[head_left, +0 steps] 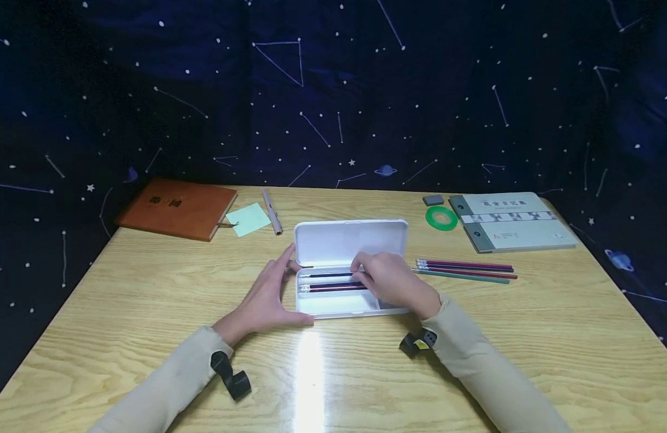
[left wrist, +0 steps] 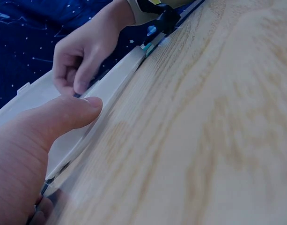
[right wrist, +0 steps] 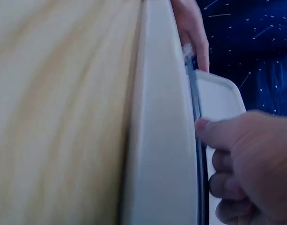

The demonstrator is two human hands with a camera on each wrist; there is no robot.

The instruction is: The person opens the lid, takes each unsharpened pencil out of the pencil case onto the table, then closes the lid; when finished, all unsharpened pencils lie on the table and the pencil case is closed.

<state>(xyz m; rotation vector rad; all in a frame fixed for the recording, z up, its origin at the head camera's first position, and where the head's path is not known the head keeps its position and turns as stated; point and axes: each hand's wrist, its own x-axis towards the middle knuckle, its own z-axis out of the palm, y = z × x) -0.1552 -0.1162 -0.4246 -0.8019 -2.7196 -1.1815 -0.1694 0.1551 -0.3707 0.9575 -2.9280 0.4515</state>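
A white pencil case (head_left: 337,308) lies on the table with its lid (head_left: 338,240) raised at the back. Several dark, striped pencils (head_left: 333,287) lie lengthwise inside it. My right hand (head_left: 395,279) reaches into the case and pinches a dark pencil (head_left: 328,275) between thumb and fingers, near the hinge side. In the right wrist view the thumb (right wrist: 218,133) presses against the pencil's side. My left hand (head_left: 263,294) spans the case's left end, fingers straight toward the hinge and thumb (left wrist: 73,115) along the front rim.
Right of the case lie several more pencils (head_left: 463,272). Behind them are green tape (head_left: 441,218), a grey eraser (head_left: 433,200) and a grey-green notebook (head_left: 519,222). A brown notebook (head_left: 176,207), a pale green sticky note (head_left: 249,219) and a pen (head_left: 272,212) lie at the back left.
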